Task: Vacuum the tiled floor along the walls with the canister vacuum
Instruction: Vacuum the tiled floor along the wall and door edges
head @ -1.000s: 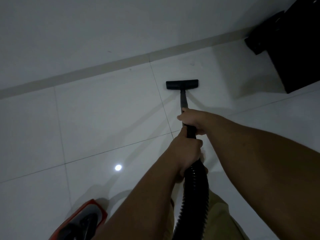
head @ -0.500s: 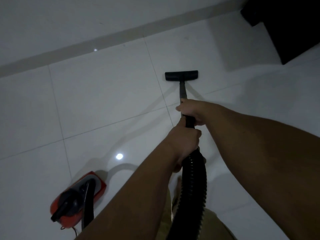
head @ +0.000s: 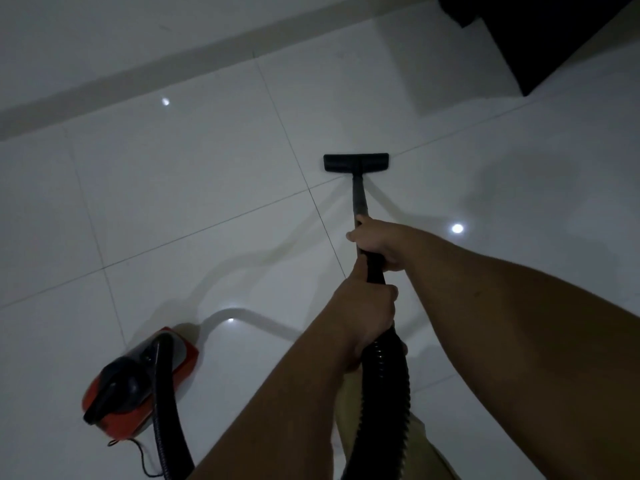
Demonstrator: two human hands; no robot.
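floor: glossy white tiles under me, thin grout lines | wall: pale, with a beige skirting strip | furniture: dark piece at my upper right | light: dim, small lamp reflections on tiles

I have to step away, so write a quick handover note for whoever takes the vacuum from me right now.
Hands: right hand grips the wand further forward; left hand grips the hose end just behind it.
Things: floor nozzle sits flat on the tiled floor, out from the baseboard. Red canister stands on the floor to the left, hose attached.
Done: cannot tell which tiles are covered.
Left: the strip along the wall, toward the dark furniture.
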